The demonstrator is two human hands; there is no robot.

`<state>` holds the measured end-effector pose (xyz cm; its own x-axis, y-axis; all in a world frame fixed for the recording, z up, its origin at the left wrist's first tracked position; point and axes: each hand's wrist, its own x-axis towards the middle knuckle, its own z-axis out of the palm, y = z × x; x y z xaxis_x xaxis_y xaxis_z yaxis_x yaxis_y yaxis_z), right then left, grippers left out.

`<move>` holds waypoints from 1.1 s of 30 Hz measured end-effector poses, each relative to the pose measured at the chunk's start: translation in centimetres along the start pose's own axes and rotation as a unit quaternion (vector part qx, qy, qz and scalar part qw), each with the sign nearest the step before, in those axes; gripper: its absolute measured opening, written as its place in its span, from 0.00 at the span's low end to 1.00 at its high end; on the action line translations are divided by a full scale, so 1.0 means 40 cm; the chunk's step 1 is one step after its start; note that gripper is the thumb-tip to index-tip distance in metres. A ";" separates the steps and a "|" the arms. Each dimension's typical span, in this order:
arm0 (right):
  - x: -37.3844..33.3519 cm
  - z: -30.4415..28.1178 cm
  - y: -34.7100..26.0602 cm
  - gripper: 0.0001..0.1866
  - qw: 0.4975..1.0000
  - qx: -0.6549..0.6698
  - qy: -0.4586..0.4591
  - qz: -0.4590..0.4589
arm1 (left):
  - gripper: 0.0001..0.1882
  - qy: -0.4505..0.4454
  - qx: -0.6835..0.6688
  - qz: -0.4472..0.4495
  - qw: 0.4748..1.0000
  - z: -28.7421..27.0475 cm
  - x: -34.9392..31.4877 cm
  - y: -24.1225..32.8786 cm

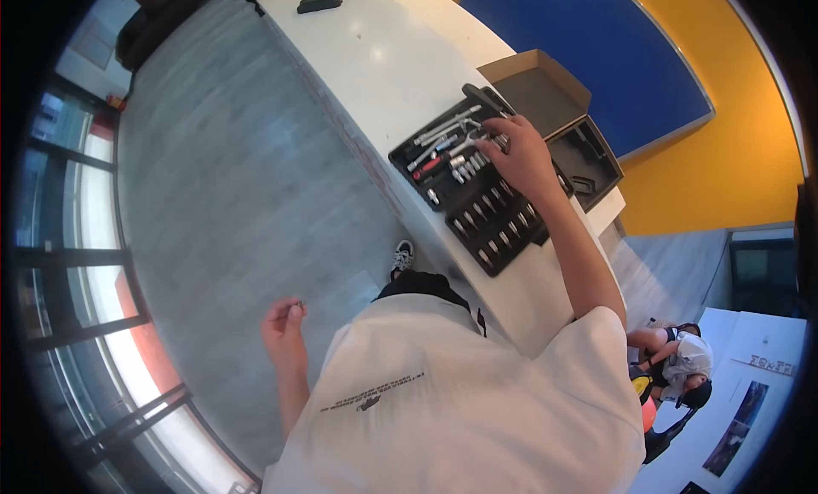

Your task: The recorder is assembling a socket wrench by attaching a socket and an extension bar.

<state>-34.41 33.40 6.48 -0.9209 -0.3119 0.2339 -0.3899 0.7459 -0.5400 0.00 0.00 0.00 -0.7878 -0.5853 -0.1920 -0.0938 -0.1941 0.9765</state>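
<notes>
One black tool case, opened flat on the bench. It lies directly beneath the fingers of the right hand and extends to that hand's left and toward the wearer.

Contents, far half: bright extension bars; a red-handled tool; a group of short sockets. Near half: rows of slim metal bits, upright or tilted, cannot tell.

Right hand: over the far half, entering from its right side, fingers bent among the tools; whether they are clamped on a piece, cannot tell.

Left hand: well apart from the case, clear of the bench, above the grey floor; thumb and fingers together on a small piece, kind too small to tell.

Beyond the case: one open brown box, just beside it on the right. Far end of bench: one dark oblong item. Behind: blue panel, yellow wall. Lower right: one seated person, white top, dark cap.
</notes>
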 end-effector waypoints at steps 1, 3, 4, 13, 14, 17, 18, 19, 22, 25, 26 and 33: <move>-0.026 -0.001 -0.016 0.19 0.999 0.005 -0.027 0.018 | 0.10 -0.020 0.002 0.008 1.000 0.004 0.018 0.027; 0.084 -0.032 -0.021 0.18 0.999 -0.001 -0.029 0.026 | 0.09 -0.053 -0.011 0.038 0.998 0.098 0.205 0.070; 0.093 -0.033 -0.032 0.18 0.996 0.018 -0.061 0.069 | 0.09 -0.082 -0.010 0.058 0.995 0.114 0.259 0.083; 0.144 -0.036 -0.074 0.20 0.978 -0.009 -0.166 0.128 | 0.08 -0.313 -0.004 0.003 0.950 0.349 0.659 0.216; 0.148 -0.048 -0.083 0.20 0.976 -0.036 -0.171 0.129 | 0.07 -0.350 -0.018 -0.009 0.937 0.379 0.703 0.221; 0.159 -0.064 -0.106 0.21 0.969 -0.047 -0.184 0.161 | 0.09 -0.427 -0.031 -0.043 0.903 0.474 0.830 0.254; 0.156 -0.063 -0.098 0.21 0.972 -0.023 -0.171 0.158 | 0.10 -0.460 -0.041 -0.052 0.886 0.508 0.867 0.271; 0.161 -0.069 -0.102 0.21 0.972 -0.026 -0.163 0.169 | 0.11 -0.493 -0.053 -0.059 0.866 0.535 0.902 0.289; 0.151 -0.075 -0.109 0.20 0.946 0.043 -0.170 0.272 | 0.12 -0.552 -0.057 -0.086 0.827 0.574 0.999 0.317; 0.101 -0.079 -0.127 0.21 0.904 0.205 -0.093 0.363 | 0.12 -0.588 -0.054 -0.079 0.803 0.613 1.061 0.343; 0.092 -0.083 -0.143 0.21 0.895 0.224 -0.074 0.379 | 0.12 -0.595 -0.041 -0.079 0.799 0.619 1.081 0.346; -0.003 -0.098 -0.270 0.14 0.858 0.263 0.132 0.421 | 0.08 -0.660 -0.051 -0.110 0.742 0.685 1.151 0.323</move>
<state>-30.05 27.69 15.44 -0.8712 0.4036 -0.2794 0.3992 0.2514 -0.8817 -54.15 -7.89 6.45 -0.6768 0.7360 -0.0170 -0.3155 -0.2691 0.9100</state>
